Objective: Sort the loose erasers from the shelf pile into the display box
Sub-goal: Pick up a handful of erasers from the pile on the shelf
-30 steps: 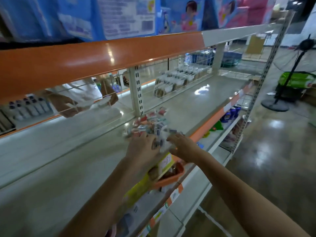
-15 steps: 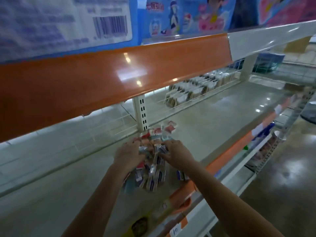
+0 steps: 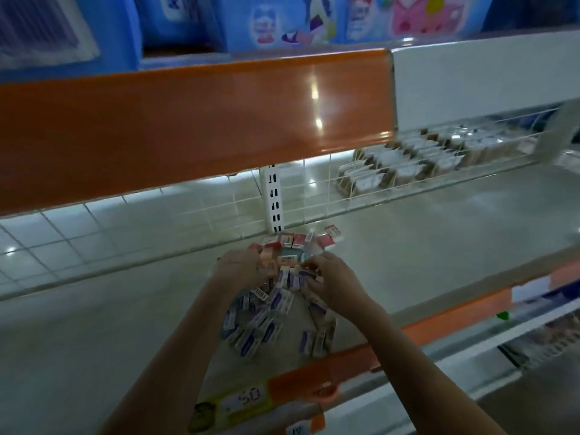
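A pile of small wrapped erasers (image 3: 293, 246), red, pink and white, lies on the grey shelf (image 3: 408, 246) by the white upright. My left hand (image 3: 241, 271) curls over the pile's left side and grips some erasers. My right hand (image 3: 329, 279) pinches erasers at the pile's right side. Several blue and purple sleeved erasers (image 3: 257, 328) lie between my forearms, toward the shelf's front. The display box (image 3: 241, 403), with a yellow and orange front marked 50, sits at the front edge; its walls are hard to make out.
An orange shelf rail (image 3: 188, 127) hangs low overhead, with blue packages (image 3: 282, 20) above it. A white wire fence (image 3: 314, 196) runs along the shelf's back. Rows of small packets (image 3: 408, 161) stand behind it at the right. Lower shelves step out at the bottom right.
The view has dropped and come closer to the shelf. Both hands have dragged erasers toward the front, and more blue sleeved ones now lie between my forearms.
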{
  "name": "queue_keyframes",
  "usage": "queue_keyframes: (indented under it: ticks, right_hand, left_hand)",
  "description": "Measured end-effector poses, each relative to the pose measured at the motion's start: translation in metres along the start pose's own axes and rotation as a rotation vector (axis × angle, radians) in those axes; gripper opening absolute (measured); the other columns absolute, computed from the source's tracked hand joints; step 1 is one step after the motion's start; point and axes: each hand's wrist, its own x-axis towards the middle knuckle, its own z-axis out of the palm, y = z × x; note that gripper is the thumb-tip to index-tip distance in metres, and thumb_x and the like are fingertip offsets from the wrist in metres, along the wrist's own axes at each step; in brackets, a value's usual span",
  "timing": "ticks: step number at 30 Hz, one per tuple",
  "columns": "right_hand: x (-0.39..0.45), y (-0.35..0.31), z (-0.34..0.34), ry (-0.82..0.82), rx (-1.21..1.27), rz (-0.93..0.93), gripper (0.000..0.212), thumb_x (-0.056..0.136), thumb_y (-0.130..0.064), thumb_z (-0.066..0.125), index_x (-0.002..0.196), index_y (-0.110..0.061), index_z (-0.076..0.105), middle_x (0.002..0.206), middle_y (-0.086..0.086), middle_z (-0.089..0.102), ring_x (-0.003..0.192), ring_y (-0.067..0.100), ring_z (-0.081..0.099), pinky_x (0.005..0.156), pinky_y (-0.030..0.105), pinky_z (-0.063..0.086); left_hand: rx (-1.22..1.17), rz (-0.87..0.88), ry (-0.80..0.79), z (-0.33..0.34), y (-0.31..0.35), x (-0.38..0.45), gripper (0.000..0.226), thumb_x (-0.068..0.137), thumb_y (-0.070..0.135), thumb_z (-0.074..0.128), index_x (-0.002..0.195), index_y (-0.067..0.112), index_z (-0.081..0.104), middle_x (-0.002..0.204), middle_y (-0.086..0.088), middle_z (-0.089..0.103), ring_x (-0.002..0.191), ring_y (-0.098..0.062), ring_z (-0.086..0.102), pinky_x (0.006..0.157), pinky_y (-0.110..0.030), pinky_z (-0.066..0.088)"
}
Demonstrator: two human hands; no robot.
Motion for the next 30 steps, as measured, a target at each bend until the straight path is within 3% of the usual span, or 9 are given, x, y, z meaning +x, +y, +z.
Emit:
queue_keyframes:
  ticks: [3,6,12,16,17,19,21,25,30]
  right_hand:
    - [0.000,0.009,-0.009,-0.006,0.084,-0.038,0.031,0.088,-0.020,0.061,0.119,-0.016,0.059,0.106,0.000,0.056,0.088,0.008,0.051,0.075,0.011,0.040]
    - [0.001,0.012,-0.016,-0.011,0.168,-0.074,0.024,0.089,-0.019,0.060,0.113,-0.016,0.061,0.105,-0.002,0.055,0.087,0.008,0.053,0.074,0.011,0.042]
    - [0.002,0.000,-0.015,-0.115,0.253,-0.208,0.021,0.088,-0.017,0.061,0.108,-0.015,0.062,0.105,-0.008,0.049,0.088,0.008,0.055,0.080,0.019,0.050]
    - [-0.002,-0.015,-0.002,-0.202,0.304,-0.312,0.028,0.088,-0.016,0.061,0.116,-0.018,0.061,0.109,-0.010,0.047,0.090,0.005,0.054,0.077,0.009,0.045]
    - [-0.004,-0.019,0.002,-0.216,0.312,-0.323,0.029,0.088,-0.017,0.061,0.117,-0.020,0.060,0.110,-0.011,0.048,0.092,0.005,0.055,0.079,0.009,0.044]
    - [-0.006,-0.028,0.010,-0.229,0.313,-0.335,0.031,0.088,-0.020,0.063,0.119,-0.020,0.060,0.111,-0.010,0.050,0.094,0.008,0.056,0.083,0.013,0.045]
    - [-0.007,-0.039,0.018,-0.236,0.308,-0.360,0.031,0.088,-0.018,0.063,0.119,-0.017,0.061,0.108,-0.009,0.049,0.092,0.008,0.054,0.081,0.012,0.043]
    - [-0.011,-0.066,0.031,-0.289,0.263,-0.416,0.030,0.088,-0.018,0.062,0.118,-0.012,0.061,0.106,-0.002,0.054,0.091,0.013,0.056,0.076,0.012,0.041]
    - [-0.032,-0.114,0.051,-0.297,0.309,-0.487,0.028,0.087,-0.015,0.062,0.115,-0.010,0.063,0.097,-0.007,0.049,0.084,0.006,0.051,0.070,-0.001,0.038]
  left_hand:
    - [0.006,0.010,0.085,0.001,0.001,-0.013,0.046,0.081,0.056,0.059,0.115,0.025,0.060,0.107,-0.004,0.055,0.099,-0.020,0.050,0.082,-0.032,0.044]
    - [-0.059,0.070,0.222,0.003,0.001,-0.030,0.044,0.079,0.053,0.064,0.115,0.028,0.060,0.112,-0.002,0.051,0.105,-0.018,0.046,0.079,-0.026,0.039]
    - [-0.258,0.135,0.413,0.005,0.006,-0.071,0.044,0.076,0.033,0.075,0.117,0.020,0.065,0.105,-0.004,0.051,0.084,-0.014,0.054,0.071,-0.017,0.041]
    - [-0.402,0.035,0.535,0.009,0.004,-0.099,0.040,0.074,0.027,0.079,0.110,0.017,0.068,0.103,0.006,0.044,0.082,-0.007,0.052,0.068,0.001,0.038]
    - [-0.432,0.003,0.545,0.010,0.003,-0.105,0.040,0.073,0.025,0.079,0.110,0.015,0.068,0.105,0.005,0.045,0.086,-0.009,0.054,0.074,-0.002,0.042]
    - [-0.527,-0.060,0.538,0.012,-0.001,-0.117,0.042,0.072,0.023,0.080,0.110,0.013,0.068,0.114,0.001,0.049,0.097,-0.016,0.058,0.084,-0.020,0.051]
    - [-0.616,-0.098,0.524,0.013,-0.008,-0.130,0.043,0.071,0.024,0.081,0.110,0.015,0.067,0.118,-0.001,0.053,0.099,-0.015,0.059,0.086,-0.028,0.052]
    - [-0.730,-0.110,0.459,0.016,-0.026,-0.157,0.045,0.072,0.017,0.080,0.114,0.014,0.064,0.116,-0.001,0.054,0.096,-0.018,0.064,0.082,-0.027,0.055]
    - [-0.729,-0.153,0.579,0.020,-0.063,-0.201,0.029,0.076,0.016,0.077,0.102,0.024,0.064,0.108,0.008,0.051,0.090,-0.008,0.064,0.075,-0.019,0.054]
